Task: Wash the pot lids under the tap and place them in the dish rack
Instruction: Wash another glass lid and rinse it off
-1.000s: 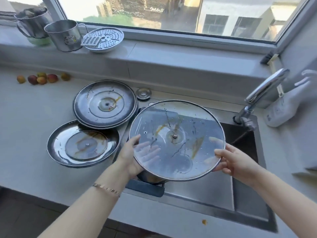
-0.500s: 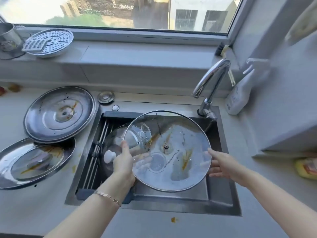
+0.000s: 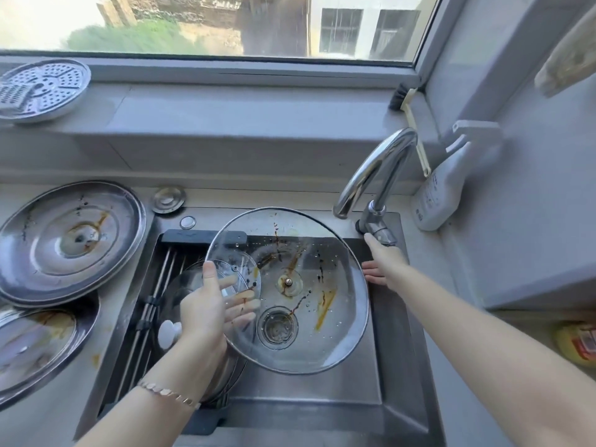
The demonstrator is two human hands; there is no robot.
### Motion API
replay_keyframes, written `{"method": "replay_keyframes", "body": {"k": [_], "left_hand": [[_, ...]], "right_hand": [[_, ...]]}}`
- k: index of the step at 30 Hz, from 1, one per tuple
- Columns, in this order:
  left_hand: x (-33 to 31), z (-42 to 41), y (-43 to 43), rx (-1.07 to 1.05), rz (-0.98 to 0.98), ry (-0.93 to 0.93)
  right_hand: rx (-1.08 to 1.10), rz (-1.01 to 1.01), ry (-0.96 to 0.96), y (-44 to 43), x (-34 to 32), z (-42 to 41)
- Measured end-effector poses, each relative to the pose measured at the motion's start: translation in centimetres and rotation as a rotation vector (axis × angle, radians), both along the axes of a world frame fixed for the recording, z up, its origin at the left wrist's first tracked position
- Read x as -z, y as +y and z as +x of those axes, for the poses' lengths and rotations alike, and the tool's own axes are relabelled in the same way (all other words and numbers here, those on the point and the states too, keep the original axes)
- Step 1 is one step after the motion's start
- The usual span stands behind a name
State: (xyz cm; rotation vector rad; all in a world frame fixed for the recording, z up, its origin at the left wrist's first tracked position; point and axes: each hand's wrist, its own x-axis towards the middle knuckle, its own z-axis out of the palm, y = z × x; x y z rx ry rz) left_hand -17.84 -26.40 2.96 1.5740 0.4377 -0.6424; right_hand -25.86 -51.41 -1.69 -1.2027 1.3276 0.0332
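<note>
- My left hand [image 3: 206, 308] pinches glass lid [image 3: 309, 285] at its left rim: thumb above, fingers beneath.
- Lid streaked brown, held over sink [image 3: 396, 350].
- My right hand [image 3: 383, 262]: fingers straight, apart; forefinger at tap lever [image 3: 380, 232], possibly touching.

My one view comes from a wide-angle camera on the person's head, looking forward and steeply down from close above the near edge of the sink [image 3: 322, 391]. It faces the window [image 3: 193, 27], which spans the top of the frame and is bowed by the lens. The counter [image 3: 38, 427] runs out at the left edge, and the tap [image 3: 380, 162] stands at the sink's far right corner. Both forearms enter from the bottom, and the glass lid [image 3: 322, 279] sits near frame centre.
</note>
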Motion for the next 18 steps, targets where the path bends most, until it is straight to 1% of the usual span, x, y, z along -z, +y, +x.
{"method": "replay_keyframes", "body": {"k": [4, 7, 11, 18], "left_hand": [[0.5, 0.4, -0.8, -0.009, 0.034, 0.013], [0.5, 0.5, -1.1, -0.016, 0.040, 0.017], [0.3, 0.6, -1.5, -0.011, 0.032, 0.017], [-0.2, 0.3, -2.0, -0.017, 0.024, 0.022]], "right_hand": [[-0.008, 0.035, 0.060, -0.6, 1.1, 1.5], [0.046, 0.025, 0.094, -0.8, 1.9, 2.0], [0.085, -0.090, 0.143, -0.8, 3.2, 2.2], [0.041, -0.176, 0.154, -1.5, 5.3, 1.5]]}}
